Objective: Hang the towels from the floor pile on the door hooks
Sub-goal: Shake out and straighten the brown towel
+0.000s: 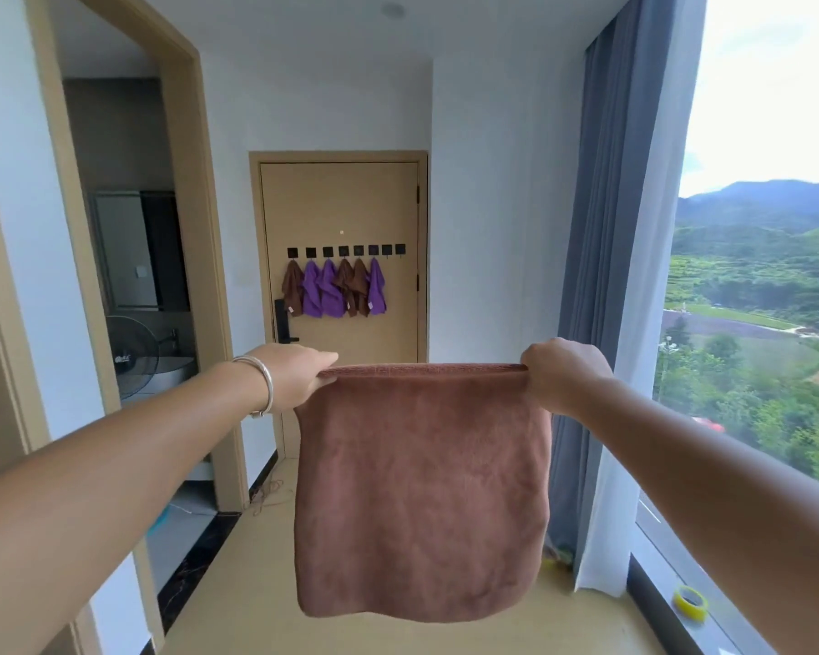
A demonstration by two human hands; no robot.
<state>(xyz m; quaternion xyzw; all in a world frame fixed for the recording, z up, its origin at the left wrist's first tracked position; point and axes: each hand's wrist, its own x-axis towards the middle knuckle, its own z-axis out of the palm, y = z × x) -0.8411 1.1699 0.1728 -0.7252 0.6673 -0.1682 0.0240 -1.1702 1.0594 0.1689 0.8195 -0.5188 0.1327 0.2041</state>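
— How many towels can you count from where you stand?

— Seven in all. One brown towel (422,489) is in your hands, spread flat in front of you. Six more hang on the door (341,200) at the far end of the corridor: three brown hanging towels (293,288) and three purple hanging towels (312,290), bunched close together and touching one another.

— And hooks?

— Eight black hooks (346,251) in one row across the door. You have the first six from the left filled; the last two on the right are bare.

— Where does the towel sit against your fingers?

— Your left hand (299,375) pinches the top left corner, thumb on the near side and fingers curled behind the hem. Your right hand (561,371) is curled round the top right corner, the cloth gathered inside the fist. The upper edge runs taut and level between your two hands, and the rest drops straight down below them, clear of the floor (256,583). You wear a silver bangle (263,385) on the left wrist.

— Anything else near you?

— A grey curtain (601,276) and a white sheer beside the window (767,276) on your right, a roll of yellow tape (690,602) on the sill, and an open doorway on your left with a standing fan (131,356) inside
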